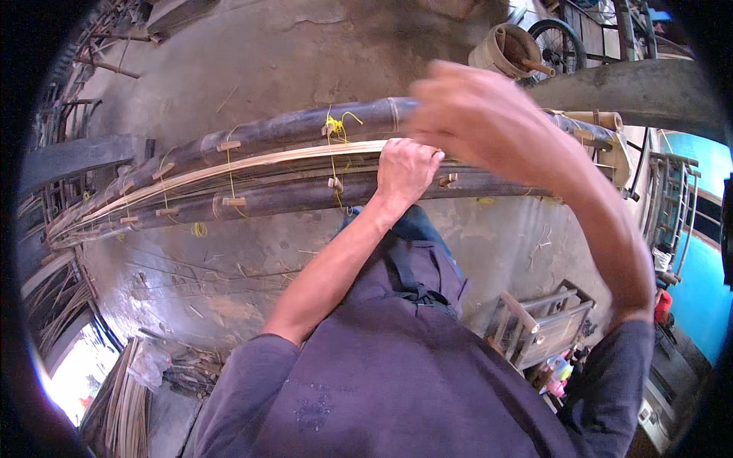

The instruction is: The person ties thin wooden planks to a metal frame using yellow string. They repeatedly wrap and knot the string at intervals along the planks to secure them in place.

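Observation:
Two long dark bamboo poles, a far one (286,128) and a near one (282,195), run side by side across the view. Between them lies a bundle of thin pale bamboo strips (305,158). My left hand (408,169) is closed in a fist around the strips near the middle. My right hand (462,107) is raised over the far pole, just right of the left hand; motion smears its fingers, and whatever they hold is hidden. Short wooden pegs (234,201) stick out of the poles, linked by yellow string (334,124) knotted left of my left hand.
A pale bucket (504,50) stands beyond the poles, next to a wheel (557,46). A wooden stool (540,324) is at the lower right. More long strips (122,397) lie in a pile at the lower left, by a crumpled plastic bag (150,362).

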### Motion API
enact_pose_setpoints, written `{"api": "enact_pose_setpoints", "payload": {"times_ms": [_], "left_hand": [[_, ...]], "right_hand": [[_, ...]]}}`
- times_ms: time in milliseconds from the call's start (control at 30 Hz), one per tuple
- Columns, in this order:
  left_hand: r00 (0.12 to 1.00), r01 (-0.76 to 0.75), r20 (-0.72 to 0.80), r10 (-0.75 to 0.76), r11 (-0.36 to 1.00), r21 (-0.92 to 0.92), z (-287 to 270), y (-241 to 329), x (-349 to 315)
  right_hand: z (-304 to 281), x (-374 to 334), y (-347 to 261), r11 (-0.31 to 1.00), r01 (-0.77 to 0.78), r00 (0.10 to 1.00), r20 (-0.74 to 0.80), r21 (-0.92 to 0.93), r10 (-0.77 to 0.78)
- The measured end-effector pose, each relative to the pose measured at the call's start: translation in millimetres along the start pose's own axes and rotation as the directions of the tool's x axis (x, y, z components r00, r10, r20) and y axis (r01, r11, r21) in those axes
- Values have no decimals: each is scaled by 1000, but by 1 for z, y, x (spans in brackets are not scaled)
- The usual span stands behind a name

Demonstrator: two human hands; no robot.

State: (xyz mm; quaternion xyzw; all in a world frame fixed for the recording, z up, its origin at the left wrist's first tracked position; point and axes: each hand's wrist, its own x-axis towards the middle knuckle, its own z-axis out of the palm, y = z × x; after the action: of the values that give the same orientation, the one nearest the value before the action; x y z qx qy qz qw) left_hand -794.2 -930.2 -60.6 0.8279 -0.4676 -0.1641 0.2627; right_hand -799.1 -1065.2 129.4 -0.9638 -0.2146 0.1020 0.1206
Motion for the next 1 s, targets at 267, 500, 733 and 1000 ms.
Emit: {"api": "enact_pose_setpoints", "payload": {"times_ms": [267,500,733,1000], "left_hand": [[963,-205,-188,193,978,-46,17,18,23],[976,-135,-169,137,991,28,12,3,13],[933,356,268,-240,518,-778,-30,20,150],[916,393,393,75,12,-919,-44,-237,292]], "right_hand": [[213,-6,178,553,-774,602,90,310,793],[202,-81,-49,670,-220,943,-21,709,332],[259,-66,-57,824,-245,918,-152,511,367],[197,-120,-91,693,-223,901,-126,686,415]]}}
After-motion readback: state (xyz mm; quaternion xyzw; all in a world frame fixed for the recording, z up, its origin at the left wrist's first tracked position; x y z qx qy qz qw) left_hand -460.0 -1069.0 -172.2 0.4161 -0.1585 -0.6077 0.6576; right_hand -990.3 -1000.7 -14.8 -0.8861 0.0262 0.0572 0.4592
